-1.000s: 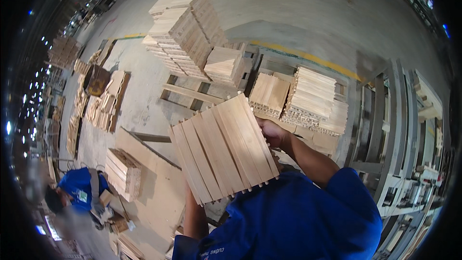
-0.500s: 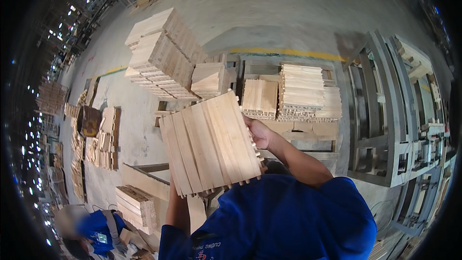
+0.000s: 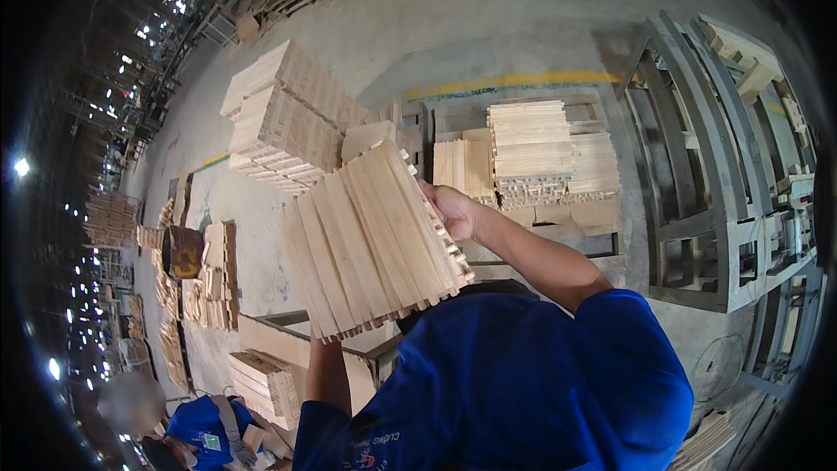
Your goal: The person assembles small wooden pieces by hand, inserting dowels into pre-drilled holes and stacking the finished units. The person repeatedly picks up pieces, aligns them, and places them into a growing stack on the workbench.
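Note:
A stack of pale wooden slats (image 3: 370, 240), laid side by side in layers, is held up in front of my body. Small round tenons stick out along its right end. At the stack's far right edge my right hand (image 3: 452, 211) is closed on it, with the fingers partly hidden behind the wood. My left forearm comes up under the near left corner; the left hand itself is hidden by the stack. The slats sit slightly uneven, with several layers showing at the right end.
Beyond, tall slat piles (image 3: 292, 118) stand at the left and lower slat piles (image 3: 532, 148) on a pallet at the right. A grey metal frame (image 3: 697, 166) rises at far right. Near left are a bundle of wood pieces (image 3: 266, 388) and a co-worker in blue (image 3: 200, 432).
The held stack has tilted, so more of its layered right end shows, and its slats look less even. My right hand stays on its far edge. The whole view has shifted slightly.

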{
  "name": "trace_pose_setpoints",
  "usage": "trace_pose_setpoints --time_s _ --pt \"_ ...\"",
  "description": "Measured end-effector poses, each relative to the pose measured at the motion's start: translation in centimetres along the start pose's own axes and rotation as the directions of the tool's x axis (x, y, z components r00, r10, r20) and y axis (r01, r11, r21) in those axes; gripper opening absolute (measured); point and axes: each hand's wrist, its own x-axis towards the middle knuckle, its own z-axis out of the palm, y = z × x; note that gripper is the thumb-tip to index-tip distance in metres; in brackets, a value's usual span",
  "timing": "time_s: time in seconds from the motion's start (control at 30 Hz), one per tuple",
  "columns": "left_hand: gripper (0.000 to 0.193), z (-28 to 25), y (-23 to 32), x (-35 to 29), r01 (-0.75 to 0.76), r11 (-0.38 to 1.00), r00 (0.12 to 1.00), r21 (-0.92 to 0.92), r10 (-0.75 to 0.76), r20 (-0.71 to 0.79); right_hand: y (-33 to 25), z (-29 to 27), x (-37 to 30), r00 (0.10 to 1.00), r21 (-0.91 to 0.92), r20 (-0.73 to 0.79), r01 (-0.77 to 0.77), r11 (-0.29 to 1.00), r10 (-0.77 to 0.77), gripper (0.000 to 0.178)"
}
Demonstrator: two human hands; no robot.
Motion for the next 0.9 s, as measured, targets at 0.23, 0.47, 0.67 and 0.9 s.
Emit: trace_pose_setpoints --time_s 0.23,0.47,0.67,0.9 --pt "0.058 3.0 0.3 3.0 0.047 0.997 0.998 0.066 -0.050 0.040 -1.3 -1.2 -2.1 0.997 0.020 0.004 0.079 0.997 -0.079 0.057" --pt "0.059 5.5 1.2 6.7 0.096 0.985 0.992 0.142 -0.106 0.062 -2.4 -2.2 -2.5 0.979 -0.014 0.029 0.203 0.979 -0.203 0.068" --pt "0.059 7.1 2.6 12.8 0.157 0.965 0.979 0.209 -0.180 0.096 -4.3 -3.5 -0.5 0.966 0.071 -0.011 0.258 0.964 -0.258 0.061" --pt "0.060 9.0 6.3 23.6 0.256 0.922 0.945 0.289 -0.302 0.127 -7.0 -6.2 5.2 0.934 0.164 -0.081 0.357 0.920 -0.348 0.064"
